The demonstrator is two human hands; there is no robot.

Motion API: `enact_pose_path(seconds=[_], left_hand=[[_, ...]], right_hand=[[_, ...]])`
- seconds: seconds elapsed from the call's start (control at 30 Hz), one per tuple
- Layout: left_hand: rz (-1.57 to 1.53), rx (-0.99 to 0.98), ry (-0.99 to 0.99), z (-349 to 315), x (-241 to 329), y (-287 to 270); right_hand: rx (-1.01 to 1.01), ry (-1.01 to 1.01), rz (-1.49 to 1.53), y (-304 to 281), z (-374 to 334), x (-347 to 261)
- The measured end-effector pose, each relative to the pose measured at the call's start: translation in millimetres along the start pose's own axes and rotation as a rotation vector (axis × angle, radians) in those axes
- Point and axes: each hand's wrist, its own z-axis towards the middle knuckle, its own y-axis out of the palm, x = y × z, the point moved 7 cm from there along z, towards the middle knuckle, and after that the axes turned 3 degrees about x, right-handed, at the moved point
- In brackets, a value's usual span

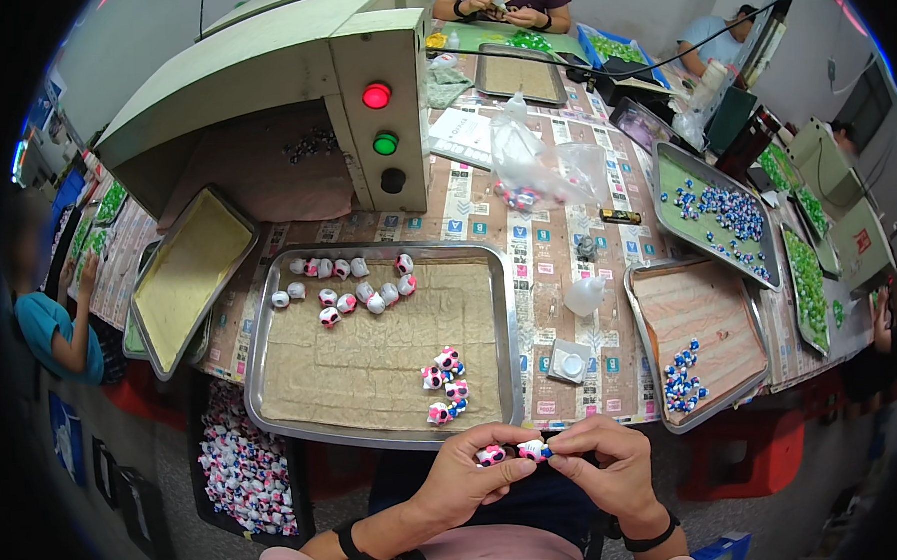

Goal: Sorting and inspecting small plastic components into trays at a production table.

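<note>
Just in front of the metal tray, my left hand (pixel 474 471) is closed round small white-and-pink toy heads. One toy head (pixel 491 455) sits in its curled fingers, and another toy head (pixel 530 449) is between thumb and fingertips. My right hand (pixel 609 460) pinches a small blue toy body (pixel 546 454) against that second head. Its far side is hidden by the fingers. On the cloth-lined tray (pixel 371 328), loose toy heads (pixel 365 294) lie toward the back. Several joined figures (pixel 447 372), with blue-and-white parts, lie at its front right.
Right stands a tray (pixel 695 314) with blue-and-white bodies (pixel 684 380); behind it another tray (pixel 711 213) holds more. A white squeeze bottle (pixel 585 295) and small white pot (pixel 569 362) stand between. A black bin (pixel 247 469) of heads sits lower left. A machine (pixel 381 103) rises behind; co-workers sit around.
</note>
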Motion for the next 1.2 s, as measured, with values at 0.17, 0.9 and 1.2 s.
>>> enact_pose_path(seconds=[0.17,0.9,1.2], left_hand=[[0.054,-0.014,0.022,-3,4,-1],[0.533,0.100,0.437,-6,36,-14],[0.598,0.120,0.348,-2,37,-8]], right_hand=[[0.014,0.004,-0.006,0,0,-1],[-0.017,-0.191,-0.095,16,7,-5],[-0.006,-0.217,-0.088,13,5,0]])
